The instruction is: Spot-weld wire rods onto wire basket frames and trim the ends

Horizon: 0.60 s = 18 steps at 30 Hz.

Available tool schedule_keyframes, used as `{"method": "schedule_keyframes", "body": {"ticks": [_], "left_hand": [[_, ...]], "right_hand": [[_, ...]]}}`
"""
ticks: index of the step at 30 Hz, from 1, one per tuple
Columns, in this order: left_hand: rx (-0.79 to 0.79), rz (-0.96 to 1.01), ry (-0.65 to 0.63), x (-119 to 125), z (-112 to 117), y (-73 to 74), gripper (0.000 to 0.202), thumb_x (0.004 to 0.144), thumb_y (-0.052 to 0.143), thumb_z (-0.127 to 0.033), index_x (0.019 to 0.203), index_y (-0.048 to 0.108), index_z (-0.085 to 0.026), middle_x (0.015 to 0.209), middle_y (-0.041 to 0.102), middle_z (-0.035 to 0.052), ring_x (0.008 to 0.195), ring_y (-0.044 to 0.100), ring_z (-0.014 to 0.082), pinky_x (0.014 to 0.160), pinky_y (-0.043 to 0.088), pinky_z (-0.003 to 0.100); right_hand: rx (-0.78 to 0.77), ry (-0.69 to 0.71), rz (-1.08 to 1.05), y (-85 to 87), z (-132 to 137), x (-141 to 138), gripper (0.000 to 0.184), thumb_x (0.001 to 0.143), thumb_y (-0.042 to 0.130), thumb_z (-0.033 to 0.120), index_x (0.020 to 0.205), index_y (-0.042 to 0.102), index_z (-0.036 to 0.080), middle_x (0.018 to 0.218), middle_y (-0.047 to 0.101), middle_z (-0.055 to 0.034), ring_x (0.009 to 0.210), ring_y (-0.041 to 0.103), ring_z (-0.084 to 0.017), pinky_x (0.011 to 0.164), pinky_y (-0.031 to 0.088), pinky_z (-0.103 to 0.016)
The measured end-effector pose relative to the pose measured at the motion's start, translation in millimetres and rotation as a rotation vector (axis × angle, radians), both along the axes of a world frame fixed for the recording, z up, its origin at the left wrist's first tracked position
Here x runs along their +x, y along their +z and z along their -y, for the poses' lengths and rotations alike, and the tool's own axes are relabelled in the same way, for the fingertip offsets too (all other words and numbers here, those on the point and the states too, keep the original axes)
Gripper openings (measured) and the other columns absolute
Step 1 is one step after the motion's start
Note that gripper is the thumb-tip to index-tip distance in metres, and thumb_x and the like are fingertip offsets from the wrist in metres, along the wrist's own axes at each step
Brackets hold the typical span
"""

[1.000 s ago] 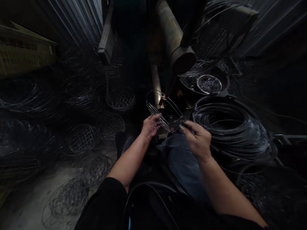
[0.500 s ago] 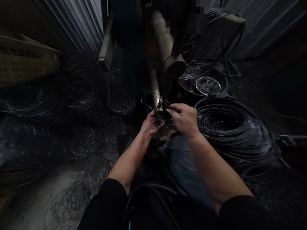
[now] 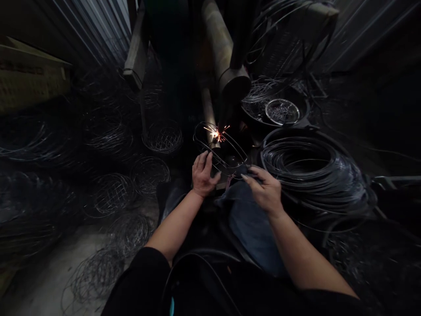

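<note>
A thin wire ring frame (image 3: 230, 147) with crossing wires is held up in front of me, under the tip of a tall metal machine head (image 3: 234, 83). Orange sparks (image 3: 216, 132) fly where the frame meets that tip. My left hand (image 3: 203, 175) supports the frame's near left side, fingers straight and pressed against the wires. My right hand (image 3: 265, 188) pinches the frame's near right edge with thumb and fingers. Both arms reach out over my lap in blue trousers (image 3: 250, 224).
A big coil of dark wire (image 3: 312, 169) lies right of my hands. Behind it a round pan (image 3: 279, 112) holds short wire pieces. Several finished wire baskets (image 3: 162, 136) cover the floor at left. A corrugated metal wall (image 3: 98, 30) and a cardboard box (image 3: 29, 79) stand behind.
My right hand has dropped back from the top of the frame to its near right edge. The left hand's fingers have straightened. Sparks now burst at the machine tip.
</note>
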<state>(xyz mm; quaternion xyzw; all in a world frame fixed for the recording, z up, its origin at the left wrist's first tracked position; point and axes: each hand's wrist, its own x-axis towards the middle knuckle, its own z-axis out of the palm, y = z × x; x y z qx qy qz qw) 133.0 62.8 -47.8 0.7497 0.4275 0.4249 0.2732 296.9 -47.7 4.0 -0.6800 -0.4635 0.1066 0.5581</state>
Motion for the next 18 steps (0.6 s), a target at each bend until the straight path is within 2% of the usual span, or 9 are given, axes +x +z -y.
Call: {"method": "schedule_keyframes", "body": {"ticks": [3, 7, 10, 12, 15, 18], "left_hand": [[-0.006, -0.022, -0.045, 6, -3, -2.1, 0.069, 0.067, 0.077, -0.039, 0.13, 0.056, -0.021, 0.143, 0.048, 0.0137, 0.141, 0.031, 0.0335, 0.117, 0.021, 0.048], [-0.093, 0.012, -0.129, 4, -10, 3.1, 0.065, 0.068, 0.078, -0.042, 0.128, 0.059, -0.026, 0.146, 0.045, 0.0114, 0.141, 0.03, 0.0323, 0.116, 0.021, 0.047], [-0.155, 0.072, -0.134, -2, -14, 10.9, 0.056, 0.07, 0.077, -0.042, 0.122, 0.064, -0.027, 0.141, 0.05, 0.0101, 0.137, 0.037, 0.0304, 0.116, 0.024, 0.043], [-0.198, 0.127, -0.119, -5, -14, 16.5, 0.054, 0.066, 0.08, -0.041, 0.117, 0.067, -0.028, 0.136, 0.054, 0.0093, 0.133, 0.041, 0.0299, 0.115, 0.026, 0.041], [-0.267, 0.219, -0.104, -6, -12, 22.7, 0.061, 0.056, 0.087, -0.037, 0.114, 0.068, -0.027, 0.132, 0.057, 0.0084, 0.131, 0.044, 0.0298, 0.114, 0.03, 0.039], [-0.291, 0.276, -0.119, -5, -9, 24.8, 0.071, 0.055, 0.087, -0.034, 0.122, 0.063, -0.026, 0.135, 0.056, 0.0081, 0.132, 0.043, 0.0282, 0.115, 0.029, 0.04]], "right_hand": [[0.043, -0.013, -0.031, -14.3, -3, 0, 0.017, 0.077, 0.068, 0.034, 0.084, 0.072, 0.019, 0.092, 0.073, -0.0082, 0.089, 0.068, -0.022, 0.084, 0.055, -0.039], [0.067, -0.022, 0.038, -9.5, -6, -3, 0.015, 0.079, 0.064, 0.033, 0.081, 0.07, 0.02, 0.089, 0.072, -0.0076, 0.086, 0.068, -0.021, 0.083, 0.055, -0.04], [0.085, -0.017, 0.155, 5.6, -4, -9, 0.014, 0.082, 0.059, 0.032, 0.081, 0.068, 0.021, 0.087, 0.071, -0.0069, 0.084, 0.067, -0.021, 0.081, 0.054, -0.039], [0.083, -0.008, 0.221, 19.6, -5, -14, 0.013, 0.084, 0.057, 0.03, 0.08, 0.066, 0.021, 0.085, 0.07, -0.0063, 0.081, 0.066, -0.021, 0.078, 0.053, -0.038], [0.053, 0.006, 0.299, 41.1, -15, -23, 0.014, 0.086, 0.054, 0.027, 0.079, 0.064, 0.021, 0.081, 0.069, -0.0055, 0.077, 0.064, -0.02, 0.076, 0.052, -0.035], [0.035, 0.027, 0.377, 54.9, -30, -29, 0.014, 0.086, 0.052, 0.024, 0.078, 0.064, 0.02, 0.078, 0.068, -0.0057, 0.074, 0.063, -0.02, 0.072, 0.05, -0.034]]}}
